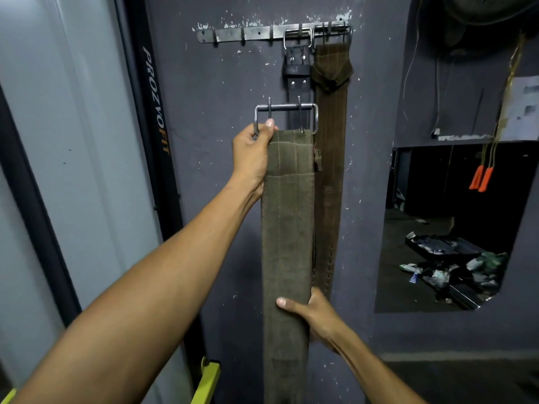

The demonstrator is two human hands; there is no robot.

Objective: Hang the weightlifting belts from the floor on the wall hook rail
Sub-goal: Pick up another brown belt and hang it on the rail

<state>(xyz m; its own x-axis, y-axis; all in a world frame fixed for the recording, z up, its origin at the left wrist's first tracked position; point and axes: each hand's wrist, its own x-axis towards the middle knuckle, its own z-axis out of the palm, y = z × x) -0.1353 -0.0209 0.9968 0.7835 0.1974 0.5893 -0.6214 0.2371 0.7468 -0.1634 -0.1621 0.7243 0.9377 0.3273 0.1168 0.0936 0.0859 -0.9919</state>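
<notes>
An olive-green weightlifting belt (287, 228) hangs upright in front of me, its steel buckle (285, 115) on top, well below the rail. My left hand (253, 154) grips the belt's top left edge by the buckle. My right hand (312, 313) holds the belt lower down, thumb across its front. The metal hook rail (250, 33) is fixed high on the grey wall, its left hooks bare. A black belt (297, 68) and a brown belt (331, 176) hang by their buckles from the rail's right end.
A black upright post (156, 118) with lettering stands left of the wall. Yellow-green metal parts (208, 380) sit low at the left. At the right, a wall opening (455, 223) shows a dark room with litter; orange-handled cords (482, 177) hang there.
</notes>
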